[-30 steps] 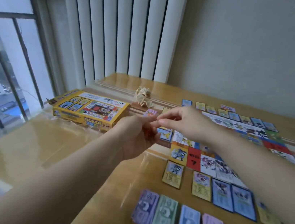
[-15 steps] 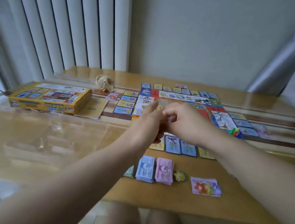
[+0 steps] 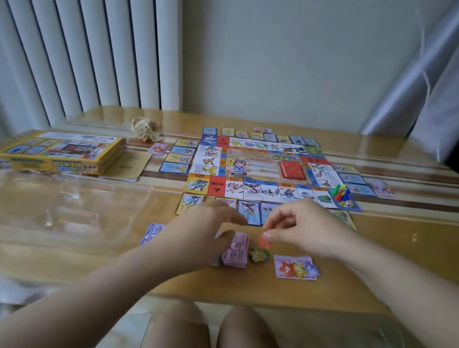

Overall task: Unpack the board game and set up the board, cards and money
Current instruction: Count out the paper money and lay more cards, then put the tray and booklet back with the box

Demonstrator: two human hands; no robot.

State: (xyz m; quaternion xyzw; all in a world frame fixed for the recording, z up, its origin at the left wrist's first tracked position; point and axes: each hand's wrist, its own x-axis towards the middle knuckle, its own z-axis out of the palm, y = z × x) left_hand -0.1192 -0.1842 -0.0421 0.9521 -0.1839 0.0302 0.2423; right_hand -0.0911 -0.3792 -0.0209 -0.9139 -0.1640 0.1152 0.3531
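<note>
A box (image 3: 57, 154) is set at the left of the table (image 3: 34, 249), with a leaflet (image 3: 132, 166) just beside it and a clear tray (image 3: 70, 204) in front; crumpled paper (image 3: 144, 129) lies further back. The board (image 3: 264, 170) is laid flat mid-table, ringed by cards (image 3: 179, 168); a red deck (image 3: 292, 169) rests on it, and pawns (image 3: 340, 192) stand at its near right corner. The left hand (image 3: 199, 231), blurred, is held over the money (image 3: 237, 248), fingers loosely spread, nothing gripped; a red piece (image 3: 265, 242) is pinched by the right hand (image 3: 303, 228) just above a yellow token (image 3: 258, 255); a purple sheet (image 3: 294, 267) lies just right of the token.
</note>
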